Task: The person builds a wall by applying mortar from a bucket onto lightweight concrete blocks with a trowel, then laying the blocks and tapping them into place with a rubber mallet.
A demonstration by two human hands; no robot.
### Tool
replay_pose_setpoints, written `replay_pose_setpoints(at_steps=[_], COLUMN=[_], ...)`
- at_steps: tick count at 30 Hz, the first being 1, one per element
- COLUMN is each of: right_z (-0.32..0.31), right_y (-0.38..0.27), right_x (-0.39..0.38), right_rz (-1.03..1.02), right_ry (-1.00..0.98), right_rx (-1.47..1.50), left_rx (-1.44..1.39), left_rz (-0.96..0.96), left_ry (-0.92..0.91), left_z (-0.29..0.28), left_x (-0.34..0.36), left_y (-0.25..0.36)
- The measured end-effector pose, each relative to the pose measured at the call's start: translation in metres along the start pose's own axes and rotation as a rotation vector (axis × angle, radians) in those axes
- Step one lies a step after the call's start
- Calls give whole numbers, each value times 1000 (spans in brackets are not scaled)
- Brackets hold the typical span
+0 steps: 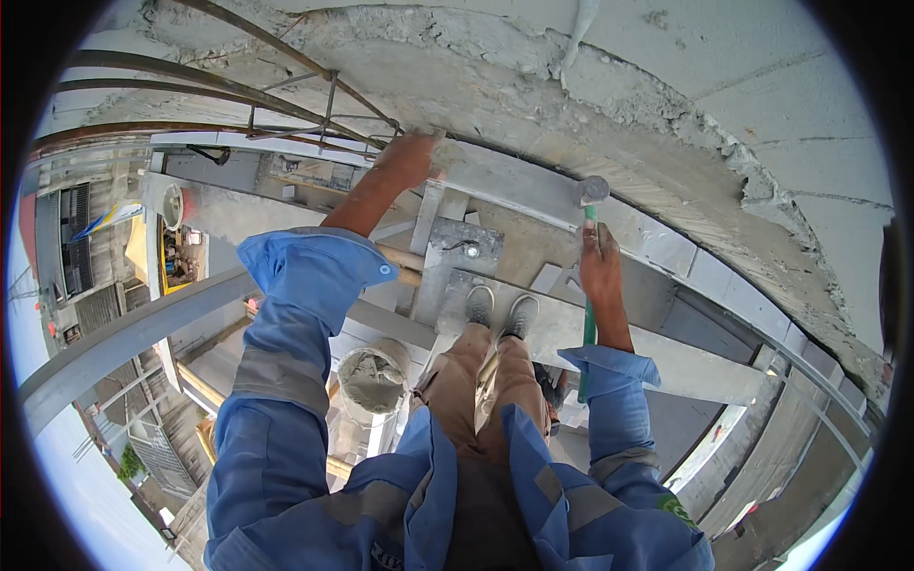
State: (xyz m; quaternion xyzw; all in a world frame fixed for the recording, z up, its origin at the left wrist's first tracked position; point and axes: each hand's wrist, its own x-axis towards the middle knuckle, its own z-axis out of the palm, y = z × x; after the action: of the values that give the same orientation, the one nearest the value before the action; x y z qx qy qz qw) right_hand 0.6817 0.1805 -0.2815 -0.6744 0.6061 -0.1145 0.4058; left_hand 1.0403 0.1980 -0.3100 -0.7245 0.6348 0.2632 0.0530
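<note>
My right hand [600, 265] is wrapped round the green handle of a hammer [589, 324]. Its grey head points up, close to the pale block ledge [647, 233] along the foot of the rough concrete wall [571, 124]. My left hand [411, 160] reaches forward to the wall's lower edge, by the ends of rusty steel bars [333, 88] tied with stirrups. Its fingers are blurred against the concrete, so whether they grip anything is unclear. Both forearms wear rolled blue sleeves.
I stand on a grey plank [647, 352] high above the ground. A bucket [373, 376] of wet mortar stands left of my legs, with another bucket [174, 206] farther left. A metal rail [124, 347] crosses at left. Buildings show far below.
</note>
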Motion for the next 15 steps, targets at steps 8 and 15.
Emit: replay_pose_setpoints(at_steps=[8,15], right_z=[39,77], right_y=[-76,-75], right_x=[5,25], right_rz=[-234,-176], right_ry=[-124,-263], right_rx=[293,59], left_rx=[-71,-61], left_rz=[38,1], left_ry=[58,75], left_z=[6,4], left_x=[-3,-9], left_y=[1,4])
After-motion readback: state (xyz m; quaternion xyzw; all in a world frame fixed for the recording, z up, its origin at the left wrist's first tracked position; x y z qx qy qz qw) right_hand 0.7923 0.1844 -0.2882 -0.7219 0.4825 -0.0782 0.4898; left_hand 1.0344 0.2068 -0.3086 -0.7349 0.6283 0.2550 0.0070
